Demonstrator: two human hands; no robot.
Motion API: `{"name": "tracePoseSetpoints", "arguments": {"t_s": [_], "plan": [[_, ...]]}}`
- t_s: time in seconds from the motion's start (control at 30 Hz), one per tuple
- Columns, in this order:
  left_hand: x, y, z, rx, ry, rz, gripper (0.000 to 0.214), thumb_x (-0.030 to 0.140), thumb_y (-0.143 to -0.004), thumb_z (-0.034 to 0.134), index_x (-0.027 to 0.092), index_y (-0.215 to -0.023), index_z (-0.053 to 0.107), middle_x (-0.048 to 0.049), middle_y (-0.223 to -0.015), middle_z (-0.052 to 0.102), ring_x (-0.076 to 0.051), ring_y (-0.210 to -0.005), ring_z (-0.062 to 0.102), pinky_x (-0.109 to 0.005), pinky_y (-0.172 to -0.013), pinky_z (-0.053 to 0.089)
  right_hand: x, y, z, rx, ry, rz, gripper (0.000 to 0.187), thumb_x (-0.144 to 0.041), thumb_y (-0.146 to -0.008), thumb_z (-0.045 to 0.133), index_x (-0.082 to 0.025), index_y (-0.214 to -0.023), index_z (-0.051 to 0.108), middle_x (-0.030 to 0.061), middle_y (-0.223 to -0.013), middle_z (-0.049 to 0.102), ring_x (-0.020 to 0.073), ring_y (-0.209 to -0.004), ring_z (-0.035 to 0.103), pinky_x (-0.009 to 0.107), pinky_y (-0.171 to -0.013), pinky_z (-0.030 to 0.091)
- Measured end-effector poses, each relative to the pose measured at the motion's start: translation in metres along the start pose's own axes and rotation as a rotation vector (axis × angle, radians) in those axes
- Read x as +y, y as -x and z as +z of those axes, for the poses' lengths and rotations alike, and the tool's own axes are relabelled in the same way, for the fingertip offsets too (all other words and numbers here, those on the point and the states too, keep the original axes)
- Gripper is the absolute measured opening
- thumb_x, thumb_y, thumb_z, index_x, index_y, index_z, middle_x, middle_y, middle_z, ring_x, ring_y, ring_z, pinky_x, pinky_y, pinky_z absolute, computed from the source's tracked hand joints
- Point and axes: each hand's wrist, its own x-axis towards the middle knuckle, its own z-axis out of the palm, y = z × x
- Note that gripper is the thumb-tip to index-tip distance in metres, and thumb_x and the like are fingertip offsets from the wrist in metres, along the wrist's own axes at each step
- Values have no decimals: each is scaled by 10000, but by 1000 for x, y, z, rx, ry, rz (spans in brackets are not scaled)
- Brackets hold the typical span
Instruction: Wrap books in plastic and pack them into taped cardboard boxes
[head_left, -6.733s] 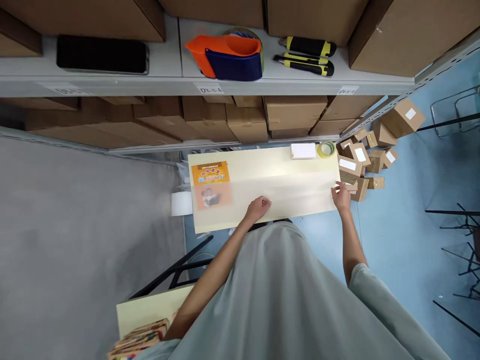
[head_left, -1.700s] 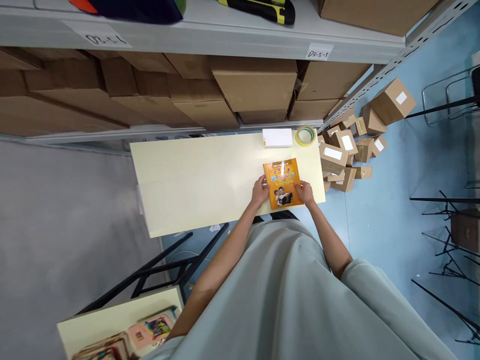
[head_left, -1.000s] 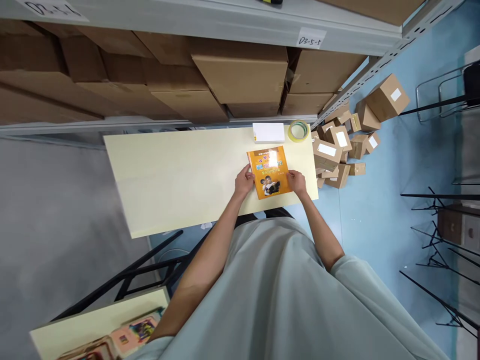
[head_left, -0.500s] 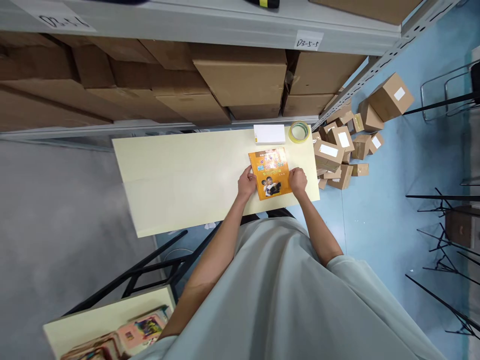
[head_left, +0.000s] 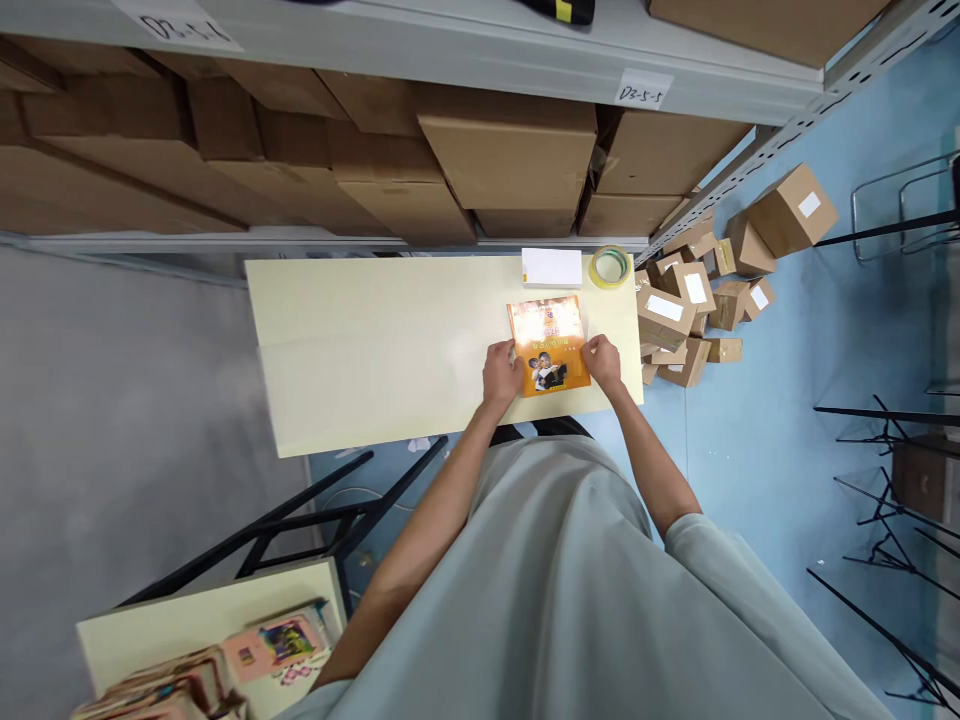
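Note:
An orange book (head_left: 551, 345) with a picture of people on its cover lies face up at the right part of the cream table (head_left: 375, 350). My left hand (head_left: 502, 374) is closed on its left edge, and my right hand (head_left: 602, 362) grips the right edge. Light glares off the upper half of the cover. Just beyond the book is a white box (head_left: 552, 268), with a roll of tape (head_left: 610, 267) beside it to the right.
Cardboard boxes (head_left: 510, 150) fill the grey shelf rack (head_left: 450, 60) behind the table. Small labelled cartons (head_left: 666, 308) are heaped on the blue floor at right. Stacked books (head_left: 277, 645) lie on a lower table at bottom left. Black metal legs (head_left: 352, 515) stand near my left arm.
The book has turned slightly and now sits straighter, with glare across its cover. Both hands stay at its edges. The whole view has shifted a little.

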Motion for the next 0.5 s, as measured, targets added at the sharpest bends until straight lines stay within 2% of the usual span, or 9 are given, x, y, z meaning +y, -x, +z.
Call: {"name": "tracePoseSetpoints", "arguments": {"t_s": [0.13, 0.23, 0.37, 0.5], "plan": [[-7, 8, 2, -28, 45, -38, 453, 195, -860, 737, 202, -1312, 743, -158, -1357, 689, -308, -1097, 722, -463, -1000, 622, -4, 2, 2, -26, -280, 98, 327, -533, -989, 610, -209, -986, 653, 80, -903, 763, 212, -737, 682, 300, -691, 535], [-11, 9, 3, -54, 36, -49, 468, 212, -886, 716, 213, -1354, 727, -145, -1440, 684, -289, -1155, 729, -434, -975, 653, -16, 7, -1, -110, -296, 31, 456, -666, -908, 673, -233, -788, 592, 27, -763, 691, 184, -698, 607, 269, -620, 452], [-12, 11, 7, -108, 6, -29, 469, 213, -932, 683, 224, -1400, 715, -127, -1510, 679, -272, -1219, 737, -439, -1050, 647, -33, 21, -17, -25, -118, -100, 469, -568, -904, 691, -265, -666, 425, -23, -671, 563, 158, -658, 477, 282, -610, 347], [-1, 22, 26, -238, 36, 10, 446, 237, -958, 684, 236, -1402, 727, -125, -1573, 649, -265, -1141, 773, -471, -1048, 660, -38, 43, -46, 71, 0, -93, 410, -455, -930, 667, -279, -691, 383, -35, -671, 516, 170, -636, 449, 301, -631, 319]]}}
